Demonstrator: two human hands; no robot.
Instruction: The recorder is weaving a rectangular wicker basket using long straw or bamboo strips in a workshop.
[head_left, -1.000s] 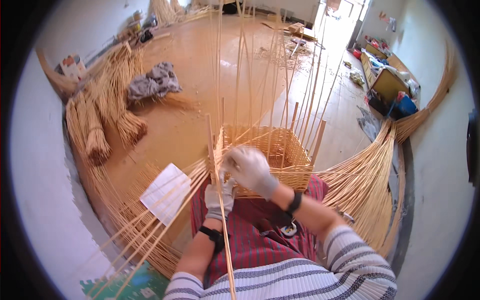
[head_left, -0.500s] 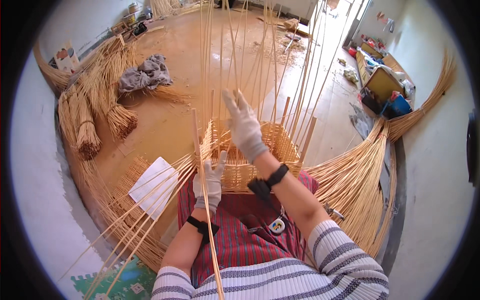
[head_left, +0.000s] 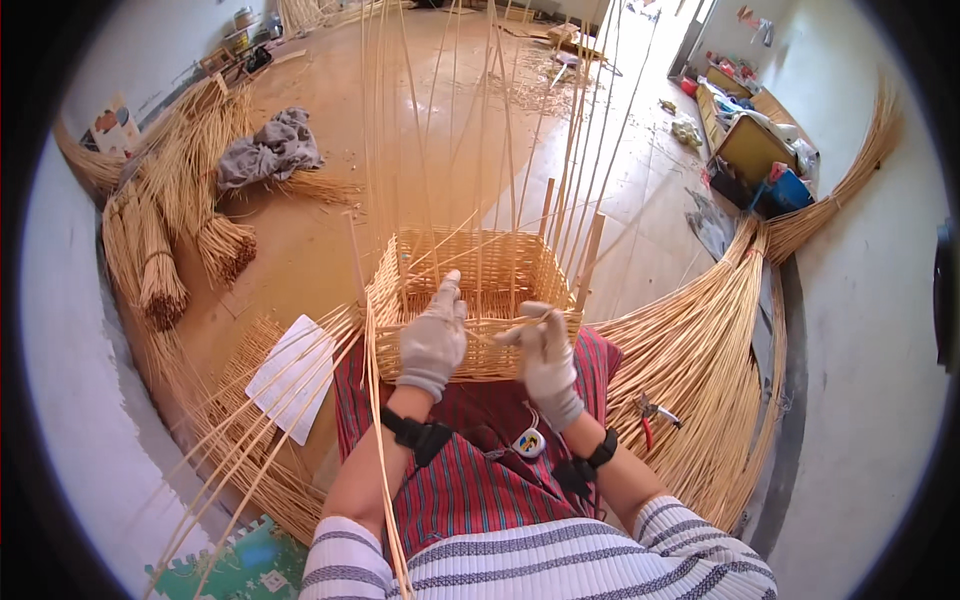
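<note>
A rectangular wicker basket (head_left: 470, 350) sits on my lap, its woven walls low and several long thin rods standing up from them. My left hand (head_left: 434, 340), in a pale grey glove, is at the near rim, left of the middle. Its fingers are pressed together and point up; what lies in them is hidden. To the right, my gloved right hand (head_left: 548, 370) is closed at the near wall, fingers bent round what looks like a thin wicker rod. Loose rods (head_left: 250, 445) stick out from the basket's left side, and a wooden stick (head_left: 355, 258) stands at its near left corner.
A large fan of rods (head_left: 690, 370) spreads at my right, with pliers (head_left: 655, 412) lying on it. Tied rod bundles (head_left: 160, 265) and a grey cloth (head_left: 270, 150) lie at left. A white sheet (head_left: 292, 380) rests near my left arm. A box of goods (head_left: 755, 160) stands far right.
My right hand has come down from above the basket to its near wall. My left hand has moved right along the near rim. The view has shifted slightly.
</note>
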